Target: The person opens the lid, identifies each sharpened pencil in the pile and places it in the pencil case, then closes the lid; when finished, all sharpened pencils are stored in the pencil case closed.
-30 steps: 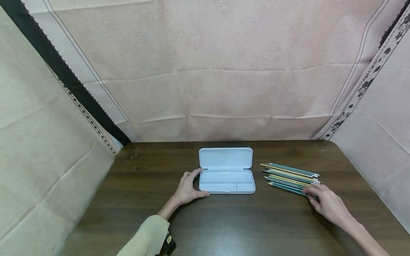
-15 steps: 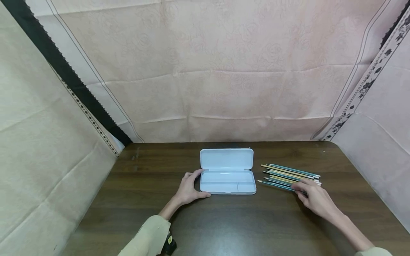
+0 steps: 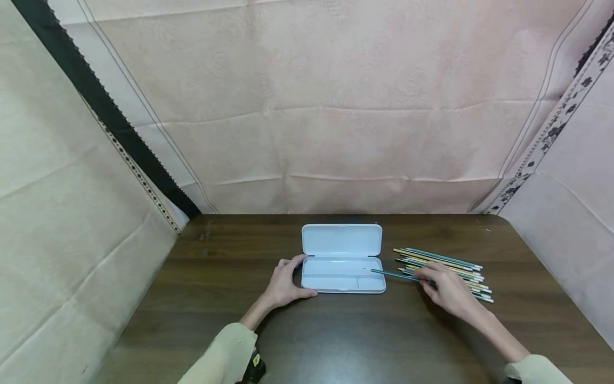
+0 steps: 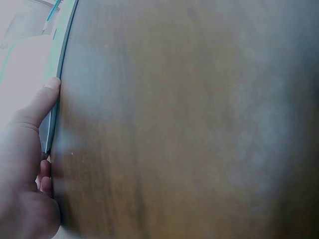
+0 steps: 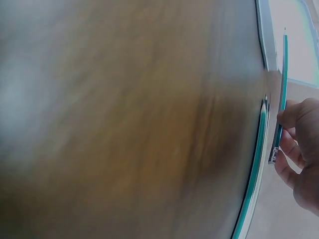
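A light blue pencil case (image 3: 322,282) lies with its lid (image 3: 341,240) up on the table. My left hand (image 3: 283,285) holds the case by its left side, thumb at the front corner and forefinger by the hinge. A teal pencil (image 3: 394,274) is pinched near its back end in my right hand (image 3: 448,290). Its sharpened tip reaches over the right part of the case. In the right wrist view the pencil (image 5: 284,74) slants up from between thumb and fingers. Several teal and yellow pencils (image 3: 446,258) lie in a loose row under and behind the right hand.
The brown wooden table (image 3: 230,256) ends at the back against a pale cloth (image 3: 336,160). Cloth panels also hang at the left and right sides. Inside the case, low dividers mark off compartments along the front.
My right hand has drawn one teal pencil out of the row and carried it left, so its tip now overlaps the case. The left hand keeps its hold on the case.
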`<state>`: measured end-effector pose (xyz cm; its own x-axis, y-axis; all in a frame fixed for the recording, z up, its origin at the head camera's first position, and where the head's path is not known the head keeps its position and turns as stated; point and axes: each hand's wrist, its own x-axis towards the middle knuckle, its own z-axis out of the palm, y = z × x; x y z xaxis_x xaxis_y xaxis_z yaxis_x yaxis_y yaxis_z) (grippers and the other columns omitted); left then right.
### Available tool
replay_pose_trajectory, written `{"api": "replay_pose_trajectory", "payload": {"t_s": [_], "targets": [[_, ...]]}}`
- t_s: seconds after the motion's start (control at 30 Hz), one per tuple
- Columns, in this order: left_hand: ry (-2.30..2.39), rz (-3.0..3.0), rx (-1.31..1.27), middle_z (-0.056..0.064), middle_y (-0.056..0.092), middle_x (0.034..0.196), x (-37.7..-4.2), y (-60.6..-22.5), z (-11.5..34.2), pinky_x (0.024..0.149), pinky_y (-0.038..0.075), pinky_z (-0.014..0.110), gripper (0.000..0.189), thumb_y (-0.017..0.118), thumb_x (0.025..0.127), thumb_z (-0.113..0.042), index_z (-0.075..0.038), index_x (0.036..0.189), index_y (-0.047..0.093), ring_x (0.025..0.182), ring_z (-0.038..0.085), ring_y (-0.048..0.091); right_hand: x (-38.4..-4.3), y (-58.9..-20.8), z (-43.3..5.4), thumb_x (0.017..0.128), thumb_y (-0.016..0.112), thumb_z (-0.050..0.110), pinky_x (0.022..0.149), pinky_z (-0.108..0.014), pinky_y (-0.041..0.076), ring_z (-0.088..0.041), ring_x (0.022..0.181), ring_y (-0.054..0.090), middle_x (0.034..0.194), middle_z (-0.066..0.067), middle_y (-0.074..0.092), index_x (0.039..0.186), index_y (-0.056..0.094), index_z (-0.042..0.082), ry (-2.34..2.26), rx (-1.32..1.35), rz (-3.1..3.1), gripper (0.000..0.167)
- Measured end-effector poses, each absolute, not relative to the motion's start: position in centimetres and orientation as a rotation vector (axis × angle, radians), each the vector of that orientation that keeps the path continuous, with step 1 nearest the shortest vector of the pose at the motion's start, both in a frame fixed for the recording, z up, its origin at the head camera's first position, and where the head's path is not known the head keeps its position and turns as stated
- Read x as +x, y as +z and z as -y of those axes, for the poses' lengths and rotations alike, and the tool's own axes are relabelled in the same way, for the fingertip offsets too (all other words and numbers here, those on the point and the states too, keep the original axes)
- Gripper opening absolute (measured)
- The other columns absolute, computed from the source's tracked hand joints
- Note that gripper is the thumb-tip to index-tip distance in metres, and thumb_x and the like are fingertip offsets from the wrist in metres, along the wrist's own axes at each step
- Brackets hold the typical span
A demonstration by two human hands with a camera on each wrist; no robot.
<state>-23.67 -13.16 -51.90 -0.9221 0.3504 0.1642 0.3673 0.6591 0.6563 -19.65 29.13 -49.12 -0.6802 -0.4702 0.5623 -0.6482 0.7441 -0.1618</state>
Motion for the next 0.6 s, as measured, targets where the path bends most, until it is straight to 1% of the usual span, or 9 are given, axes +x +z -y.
{"api": "replay_pose_trajectory", "payload": {"t_s": [0.2, 0.43, 0.6], "targets": [[-1.128, 2.853, -0.603, 0.014, 0.052, 0.131, -23.7, -51.9, 13.1, 0.091, 0.043, 0.052, 0.093, 0.090, 0.071, -0.047, -0.016, 0.147, 0.047, 0.119, 0.033, 0.045, -20.5, -48.8, -27.4, 0.074, 0.079, -0.009, 0.062, -0.037, 0.050, -0.014, 0.078, 0.057, 0.093, 0.001, 0.064, 0.095, 0.076, 0.011, 0.514, 0.877, 2.460, 0.029], [-1.139, 2.856, -0.591, 0.014, 0.051, 0.132, -23.6, -51.9, 13.1, 0.091, 0.042, 0.053, 0.092, 0.089, 0.071, -0.047, -0.016, 0.147, 0.047, 0.119, 0.033, 0.045, -21.4, -48.4, -25.4, 0.078, 0.079, -0.005, 0.064, -0.035, 0.050, -0.012, 0.077, 0.055, 0.092, 0.003, 0.063, 0.096, 0.076, 0.013, 0.513, 0.865, 2.548, 0.026], [-1.140, 2.851, -0.600, 0.014, 0.051, 0.133, -23.6, -51.9, 13.1, 0.091, 0.042, 0.052, 0.092, 0.089, 0.071, -0.047, -0.016, 0.147, 0.047, 0.119, 0.032, 0.044, -21.7, -48.1, -24.1, 0.078, 0.080, -0.005, 0.068, -0.036, 0.052, -0.013, 0.080, 0.057, 0.094, 0.001, 0.064, 0.099, 0.076, 0.012, 0.533, 0.861, 2.609, 0.027]]}}
